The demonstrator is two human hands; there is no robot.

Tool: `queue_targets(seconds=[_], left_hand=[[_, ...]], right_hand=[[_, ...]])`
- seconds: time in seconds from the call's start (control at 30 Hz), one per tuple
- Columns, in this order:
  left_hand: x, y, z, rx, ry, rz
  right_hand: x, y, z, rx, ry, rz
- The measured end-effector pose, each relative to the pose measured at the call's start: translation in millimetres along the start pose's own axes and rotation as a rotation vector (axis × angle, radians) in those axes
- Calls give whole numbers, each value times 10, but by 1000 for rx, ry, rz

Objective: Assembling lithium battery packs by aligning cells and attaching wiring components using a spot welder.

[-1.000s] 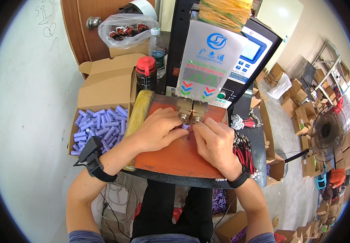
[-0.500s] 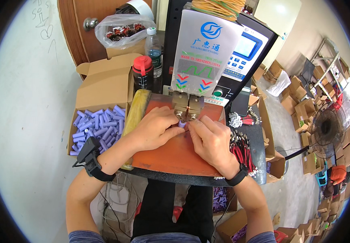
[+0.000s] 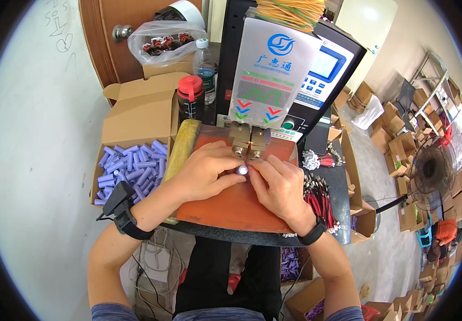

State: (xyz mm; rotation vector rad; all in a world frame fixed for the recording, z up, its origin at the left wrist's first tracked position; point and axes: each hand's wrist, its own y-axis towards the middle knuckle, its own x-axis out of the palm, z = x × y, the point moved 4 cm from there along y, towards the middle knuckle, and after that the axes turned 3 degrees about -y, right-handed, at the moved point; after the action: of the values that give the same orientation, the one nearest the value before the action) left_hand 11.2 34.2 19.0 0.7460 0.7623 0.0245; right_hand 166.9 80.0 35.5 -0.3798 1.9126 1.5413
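Note:
My left hand (image 3: 213, 168) is closed on a purple cylindrical battery cell (image 3: 241, 170), its pale round end turned up toward me. Close against the cell's right side, my right hand (image 3: 277, 184) pinches with thumb and forefinger. What lies in that pinch is mostly hidden; only a small reddish trace shows at the fingertips. Just beyond both hands stand the two metal electrode holders (image 3: 249, 140) of a spot welder (image 3: 273, 69). The cell is slightly nearer to me than their tips, over an orange-brown work mat (image 3: 215, 206).
An open cardboard box (image 3: 134, 107) of purple cells stands left, beside a yellow wrapped bar (image 3: 182, 155). Behind are a red-lidded bottle (image 3: 191, 96) and a clear water bottle (image 3: 203, 69). Red and black wire leads (image 3: 319, 200) lie right. A fan (image 3: 433, 171) and cartons stand farther right.
The cell has come out from beneath the electrode tips, a little toward me, and its end now faces up. Both hands have stayed nearly in place.

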Motion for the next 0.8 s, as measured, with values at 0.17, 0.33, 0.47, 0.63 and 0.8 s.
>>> queue_targets(seconds=[0.17,0.33,0.47,0.63,0.8], left_hand=[[-24,-54,-30,-36,27,23],[-278,-89,21,-265,-19,-114],[-864,-462,-102,-315,-11,-3],[-1292,-1184,-451,-538,337,-196],[-1138,-1529,-564,-411,644,-258]], right_hand=[[70,18,-34,-26,39,-7],[13,27,-11,34,49,-36],[42,22,-5,65,52,-66],[70,16,-8,48,85,-49],[72,17,-36,58,106,-64]])
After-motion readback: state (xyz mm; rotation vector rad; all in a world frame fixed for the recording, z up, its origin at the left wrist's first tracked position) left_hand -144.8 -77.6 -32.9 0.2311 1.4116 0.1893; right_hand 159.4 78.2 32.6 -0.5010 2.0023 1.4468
